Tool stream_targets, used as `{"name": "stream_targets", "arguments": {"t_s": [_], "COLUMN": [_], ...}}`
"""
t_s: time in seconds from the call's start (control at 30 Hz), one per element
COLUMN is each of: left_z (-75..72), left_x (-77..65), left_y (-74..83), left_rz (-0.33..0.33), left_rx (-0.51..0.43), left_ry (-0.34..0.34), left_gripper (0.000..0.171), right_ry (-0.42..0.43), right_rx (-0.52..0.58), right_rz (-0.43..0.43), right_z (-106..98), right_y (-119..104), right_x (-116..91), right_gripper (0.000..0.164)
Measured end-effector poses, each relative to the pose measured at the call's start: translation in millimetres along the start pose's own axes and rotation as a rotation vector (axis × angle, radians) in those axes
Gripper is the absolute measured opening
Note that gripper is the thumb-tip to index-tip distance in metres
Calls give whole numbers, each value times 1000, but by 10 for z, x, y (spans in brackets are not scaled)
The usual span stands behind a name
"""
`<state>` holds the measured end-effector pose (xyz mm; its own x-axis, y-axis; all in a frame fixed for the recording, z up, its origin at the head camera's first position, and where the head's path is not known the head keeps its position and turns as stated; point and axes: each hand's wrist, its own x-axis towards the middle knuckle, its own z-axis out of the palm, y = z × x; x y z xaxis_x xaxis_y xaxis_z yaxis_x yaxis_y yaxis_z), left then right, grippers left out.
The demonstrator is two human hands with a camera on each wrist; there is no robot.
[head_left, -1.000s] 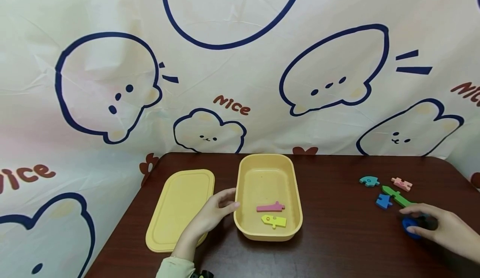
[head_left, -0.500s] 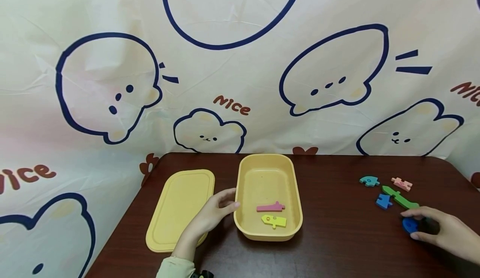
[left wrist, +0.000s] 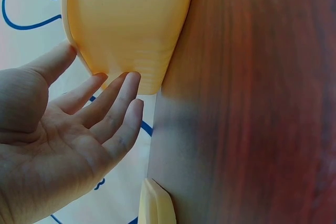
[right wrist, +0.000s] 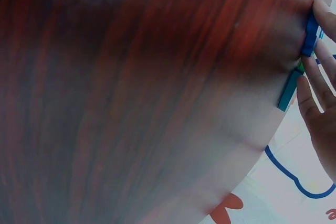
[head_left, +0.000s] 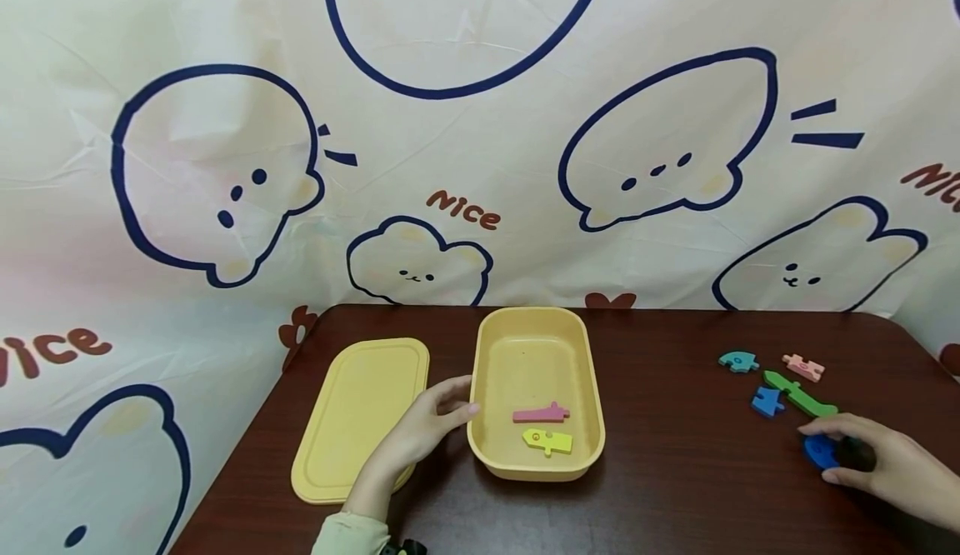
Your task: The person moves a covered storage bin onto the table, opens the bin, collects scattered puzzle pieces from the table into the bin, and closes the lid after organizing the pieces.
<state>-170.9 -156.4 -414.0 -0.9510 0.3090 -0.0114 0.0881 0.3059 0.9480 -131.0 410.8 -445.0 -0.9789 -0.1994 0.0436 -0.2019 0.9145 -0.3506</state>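
Observation:
My left hand (head_left: 422, 430) touches the left side of a yellow plastic box (head_left: 536, 363), thumb tip at the rim and relaxed fingers against the outer wall. A pink puzzle piece (head_left: 542, 413) and a yellow puzzle piece (head_left: 548, 442) lie inside it. At the right of the table my right hand (head_left: 892, 462) pinches a blue puzzle piece (head_left: 819, 452) between thumb and fingers, low over the wood. The right wrist view shows that piece edge-on, with a dark teal piece (right wrist: 290, 91) beside the fingers. In the head view the hand largely hides the teal piece.
Beyond the right hand lie a green piece (head_left: 801, 394), a smaller blue piece (head_left: 768, 402), a light teal piece (head_left: 739, 362) and a salmon piece (head_left: 804, 367). A yellow lid (head_left: 360, 422) rests left of the box. A printed cloth (head_left: 525, 163) hangs behind the table.
My right hand has shifted slightly toward the table's front, uncovering the near end of the green piece. Its thumb sits lower against the blue piece. The left hand and box stay put.

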Motion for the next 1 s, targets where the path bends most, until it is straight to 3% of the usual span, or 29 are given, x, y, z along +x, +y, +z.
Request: {"name": "stream_targets", "arguments": {"t_s": [0.27, 1.0], "left_z": [3, 0], "left_x": [18, 15], "left_y": [11, -15], "left_rz": [3, 8], "left_rx": [7, 22], "left_ry": [-6, 2], "left_gripper": [49, 49], "right_ry": [2, 130], "right_rx": [-18, 3], "right_rz": [20, 14], "right_z": [-16, -69], "right_y": [-7, -182], "right_x": [14, 27], "right_gripper": [49, 45]}}
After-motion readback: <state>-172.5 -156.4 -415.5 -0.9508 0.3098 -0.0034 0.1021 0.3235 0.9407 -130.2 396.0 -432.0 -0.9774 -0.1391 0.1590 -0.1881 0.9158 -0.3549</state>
